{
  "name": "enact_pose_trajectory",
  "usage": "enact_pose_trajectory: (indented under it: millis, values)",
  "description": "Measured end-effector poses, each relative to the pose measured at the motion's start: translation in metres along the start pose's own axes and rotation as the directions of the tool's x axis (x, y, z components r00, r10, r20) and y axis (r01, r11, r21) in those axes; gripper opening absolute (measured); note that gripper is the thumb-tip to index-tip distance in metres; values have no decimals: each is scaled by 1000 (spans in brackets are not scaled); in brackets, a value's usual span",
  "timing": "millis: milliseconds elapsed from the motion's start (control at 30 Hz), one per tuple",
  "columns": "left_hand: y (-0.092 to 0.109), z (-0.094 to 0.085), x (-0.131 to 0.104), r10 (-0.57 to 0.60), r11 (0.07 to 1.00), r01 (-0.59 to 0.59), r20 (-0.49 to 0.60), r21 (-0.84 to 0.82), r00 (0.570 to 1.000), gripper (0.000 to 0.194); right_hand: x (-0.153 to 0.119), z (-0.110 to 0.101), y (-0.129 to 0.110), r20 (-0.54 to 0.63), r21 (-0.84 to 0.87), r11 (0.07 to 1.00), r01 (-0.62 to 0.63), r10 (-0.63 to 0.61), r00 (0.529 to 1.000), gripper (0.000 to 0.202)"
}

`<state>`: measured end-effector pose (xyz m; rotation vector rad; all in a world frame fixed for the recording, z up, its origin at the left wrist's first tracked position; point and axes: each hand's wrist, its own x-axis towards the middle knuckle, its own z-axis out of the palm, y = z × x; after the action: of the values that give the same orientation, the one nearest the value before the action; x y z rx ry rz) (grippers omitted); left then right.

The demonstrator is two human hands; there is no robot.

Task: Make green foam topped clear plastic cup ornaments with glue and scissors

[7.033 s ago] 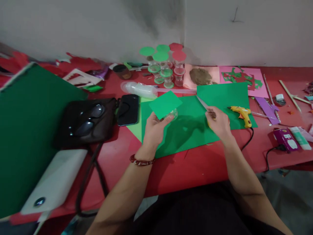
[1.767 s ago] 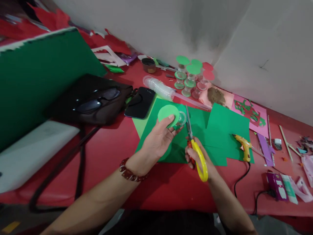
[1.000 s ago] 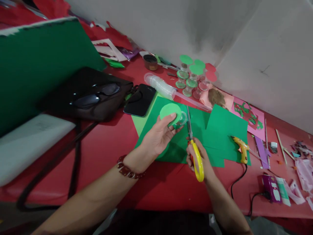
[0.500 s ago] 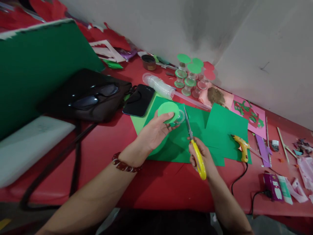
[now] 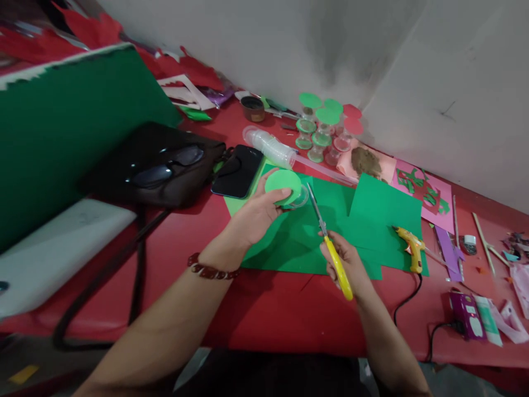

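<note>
Over the green sheet (image 5: 301, 242), L hand (image 5: 259, 216) pinched the pale-green disc (image 5: 282, 184) w/ clear cup (image 5: 301, 199), R hand (image 5: 349, 262) gripped scissors (image 5: 326, 238) just beside, seemingly for edge-trimming (contact unclear), any cut needing disc rim btwn. blades.

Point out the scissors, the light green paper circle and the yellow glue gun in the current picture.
Scissors (image 5: 330, 248): head view, upper part of the yellow handle.
Light green paper circle (image 5: 281, 180): head view, middle of its flat face.
Yellow glue gun (image 5: 414, 246): head view, on its body.
</note>
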<state>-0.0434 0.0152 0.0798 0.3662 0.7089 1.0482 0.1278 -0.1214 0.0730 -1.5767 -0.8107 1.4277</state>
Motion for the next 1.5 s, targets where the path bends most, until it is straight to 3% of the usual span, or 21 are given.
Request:
enact_pose_trajectory:
  millis: [67, 400, 733, 900, 1100, 1500]
  values:
    - [2, -1, -1, 14, 998, -14, 1, 56, 1000, 56, 0, -1, -1, -3, -12, 1000, 19, -19, 1000, 54]
    - [3, -1, -3, 152, 982, -152, 7, 110, 988, 68, 3, -2, 4, 0, -30, 998, 61, -61, 998, 54]
    - [-3, 3, -17, 14, 986, -31, 101, 165, 995, 62, -7, -5, -11, 72, -134, 978, 159, -151, 986, 60]
    - [-5, -4, -13, 22, 978, -48, 126, 201, 992, 67, -8, -5, -12, 56, -144, 973, 179, -173, 983, 66]
    - [-7, -8, -11, 14, 980, -43, 148, 195, 989, 76, -4, -5, 2, 64, -146, 982, 122, -114, 991, 72]
    - [-5, -6, -11, 75, 972, -106, 150, 212, 986, 76, 1, -3, 4, 32, -180, 977, 117, -113, 993, 68]
